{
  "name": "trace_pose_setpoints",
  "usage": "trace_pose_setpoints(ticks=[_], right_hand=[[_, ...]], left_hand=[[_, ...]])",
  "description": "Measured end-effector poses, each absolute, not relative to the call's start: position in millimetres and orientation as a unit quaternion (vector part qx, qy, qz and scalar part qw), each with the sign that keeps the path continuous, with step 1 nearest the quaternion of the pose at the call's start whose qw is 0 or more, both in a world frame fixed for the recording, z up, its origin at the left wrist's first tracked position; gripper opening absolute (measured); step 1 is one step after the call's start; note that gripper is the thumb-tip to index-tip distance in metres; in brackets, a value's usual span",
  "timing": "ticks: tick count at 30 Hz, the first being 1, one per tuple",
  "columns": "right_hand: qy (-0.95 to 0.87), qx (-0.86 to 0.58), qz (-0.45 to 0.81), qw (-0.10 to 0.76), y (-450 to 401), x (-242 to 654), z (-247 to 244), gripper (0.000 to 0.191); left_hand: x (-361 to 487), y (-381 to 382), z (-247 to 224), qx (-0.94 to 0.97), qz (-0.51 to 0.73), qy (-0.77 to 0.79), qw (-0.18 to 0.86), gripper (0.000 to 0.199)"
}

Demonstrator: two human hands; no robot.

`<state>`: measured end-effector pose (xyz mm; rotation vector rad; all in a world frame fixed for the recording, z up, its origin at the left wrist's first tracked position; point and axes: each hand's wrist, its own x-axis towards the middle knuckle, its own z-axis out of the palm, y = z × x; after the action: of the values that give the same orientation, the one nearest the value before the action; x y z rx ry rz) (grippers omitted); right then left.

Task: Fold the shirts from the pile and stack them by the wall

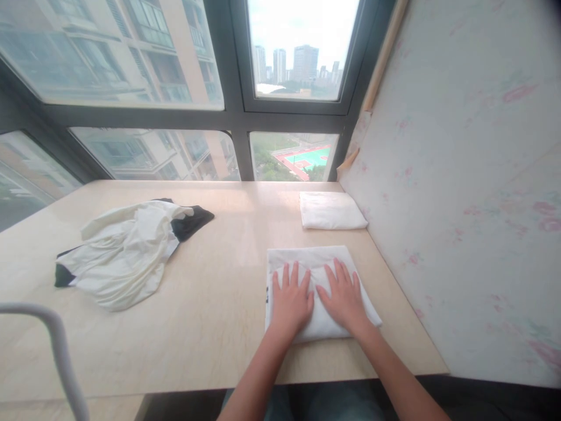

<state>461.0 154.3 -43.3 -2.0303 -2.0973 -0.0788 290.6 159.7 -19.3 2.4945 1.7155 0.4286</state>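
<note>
A folded white cloth (326, 257) lies flat on the pale sill top near its front edge, with a small dark mark at its left side. My left hand (291, 297) rests palm down on its left half, fingers spread. On the right half lies my right hand (344, 295), also flat with its fingers apart. The thumbs point toward each other with a small gap between them. Beyond this cloth, against the wall, sits a smaller folded white cloth (331, 210), which neither hand touches.
A loose heap of cream and black cloth (127, 251) lies on the left of the pale top (210, 316). A grey curved tube (59, 345) rises at the lower left. Windows with dark frames (289, 121) stand behind; a flowered wall (464, 193) bounds the right.
</note>
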Motion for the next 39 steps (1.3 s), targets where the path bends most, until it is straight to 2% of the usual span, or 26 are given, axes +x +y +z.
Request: trace_pose_setpoints(ticks=[5,11,25,29,33,36,39], right_hand=[[-0.658,-0.750,-0.021,0.072,181.3,517.5,-47.0,0.062],[-0.664,-0.742,-0.051,0.077,214.5,561.4,-52.5,0.059],[-0.689,-0.709,-0.074,0.129,208.5,565.9,-58.6,0.053],[-0.692,-0.699,-0.058,0.173,173.4,539.8,-62.3,0.051],[-0.674,-0.690,-0.017,0.264,137.0,523.5,-59.0,0.052],[-0.619,-0.716,0.017,0.321,117.2,525.4,-50.2,0.054],[-0.544,-0.765,0.064,0.338,107.1,534.3,-41.2,0.060]], left_hand=[[339.8,195.4,-19.6,0.843,0.140,0.516,0.062,0.055],[375.7,220.0,-18.7,0.838,0.151,0.520,0.058,0.054],[369.8,210.1,-21.2,0.833,0.162,0.523,0.083,0.057],[339.5,180.8,-19.9,0.838,0.170,0.509,0.095,0.054],[295.8,156.2,-22.9,0.838,0.210,0.487,0.128,0.040],[266.2,146.4,-27.8,0.756,0.310,0.568,0.105,0.039],[250.6,142.6,-27.0,0.649,0.361,0.660,0.113,0.048]])
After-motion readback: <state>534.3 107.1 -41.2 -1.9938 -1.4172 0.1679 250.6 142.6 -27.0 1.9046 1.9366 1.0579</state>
